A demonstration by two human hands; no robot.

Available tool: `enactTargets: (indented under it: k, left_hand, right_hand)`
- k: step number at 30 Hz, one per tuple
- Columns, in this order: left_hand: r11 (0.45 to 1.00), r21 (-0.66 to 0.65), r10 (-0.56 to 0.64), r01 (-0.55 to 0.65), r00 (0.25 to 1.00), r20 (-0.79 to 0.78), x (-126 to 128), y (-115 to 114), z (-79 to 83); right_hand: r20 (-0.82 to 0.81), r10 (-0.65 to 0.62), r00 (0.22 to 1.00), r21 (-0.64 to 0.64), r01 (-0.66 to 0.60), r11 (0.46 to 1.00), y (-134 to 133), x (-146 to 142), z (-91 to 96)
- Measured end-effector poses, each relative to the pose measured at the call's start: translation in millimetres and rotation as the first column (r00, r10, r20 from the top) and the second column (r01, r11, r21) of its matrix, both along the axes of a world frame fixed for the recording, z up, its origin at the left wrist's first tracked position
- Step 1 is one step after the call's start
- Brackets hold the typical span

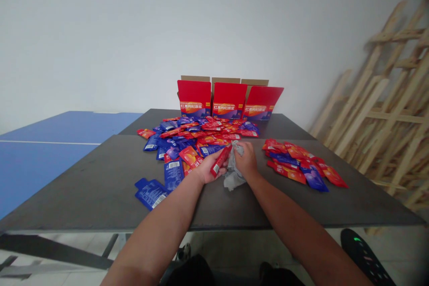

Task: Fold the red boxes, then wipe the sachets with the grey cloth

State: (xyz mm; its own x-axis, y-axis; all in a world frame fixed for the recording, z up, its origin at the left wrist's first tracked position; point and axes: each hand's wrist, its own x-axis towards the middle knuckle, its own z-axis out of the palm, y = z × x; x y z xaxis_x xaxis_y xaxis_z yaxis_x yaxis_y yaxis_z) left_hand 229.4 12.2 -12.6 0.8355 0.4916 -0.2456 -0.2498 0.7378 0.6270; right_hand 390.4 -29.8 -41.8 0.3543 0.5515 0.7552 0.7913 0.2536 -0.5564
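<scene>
My left hand (210,167), palm partly up, has its fingers around a red pouch (221,161) over the middle of the dark table. Against that pouch my right hand (246,159) grips a crumpled grey cloth (233,178), which hangs down toward the tabletop. Just beyond and to the left spreads a big heap of red and blue pouches (204,132). A blue pouch (151,193) lies at the near left, beside my left forearm. To the right of my right hand is a smaller pile of red and blue pouches (291,161).
Three red cartons with raised flaps, the left carton (194,98), middle carton (229,98) and right carton (259,100), stand behind the heap on the dark table (231,214). A blue table (67,161) adjoins at left. Wooden frames (378,98) lean against the right wall.
</scene>
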Motion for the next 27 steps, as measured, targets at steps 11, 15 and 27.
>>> enactTargets:
  k: [11, 15, 27]
  left_hand:
    - [0.890, 0.040, 0.440, -0.454, 0.879, 0.185, -2, 11, -0.8]
    - [0.802, 0.192, 0.537, -0.565, 0.824, 0.180, 7, 7, -5.7]
    - [0.671, 0.566, 0.539, -0.479, 0.839, 0.072, 20, -9, -14.7]
  right_hand:
    - [0.193, 0.229, 0.954, -0.217, -0.186, 0.958, -7, -18, -4.5]
    - [0.135, 0.265, 0.955, -0.211, -0.234, 0.949, -6, -24, -6.1]
    - [-0.443, 0.130, 0.887, -0.137, -0.211, 0.968, -1, 11, 9.0]
